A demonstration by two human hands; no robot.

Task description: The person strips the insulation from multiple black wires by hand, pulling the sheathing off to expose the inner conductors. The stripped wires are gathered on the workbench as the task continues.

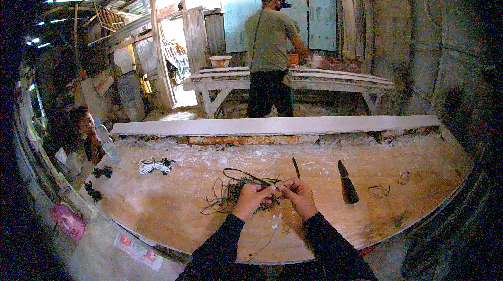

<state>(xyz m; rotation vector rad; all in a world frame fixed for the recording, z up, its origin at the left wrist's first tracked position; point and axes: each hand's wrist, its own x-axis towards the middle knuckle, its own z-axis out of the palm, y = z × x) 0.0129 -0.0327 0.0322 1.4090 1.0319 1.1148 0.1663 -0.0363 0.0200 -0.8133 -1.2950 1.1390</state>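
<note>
Both my hands meet over the middle of a wooden tabletop (173, 202), fingertips pinched together. My left hand (251, 200) is closed on a thin dark strip (257, 179), which loops up and to the left. Close beside it, my right hand (299, 197) pinches the same strip or one touching it; a short dark end (296, 167) sticks up above those fingers. The exact spot between the fingertips is too small to make out. Under and left of my left hand lies a loose tangle of dark strands (222, 195). Right of my right hand rests a dark, tapered, blade-like tool (347, 184).
A bundle of white cord (153, 166) and black clumps (93, 192) lie on the left. Thin loops of strand (378, 191) lie right. A pale board (277, 125) edges the far side. A person (272, 40) stands at a bench beyond; another, left, is near a clear bottle (106, 140).
</note>
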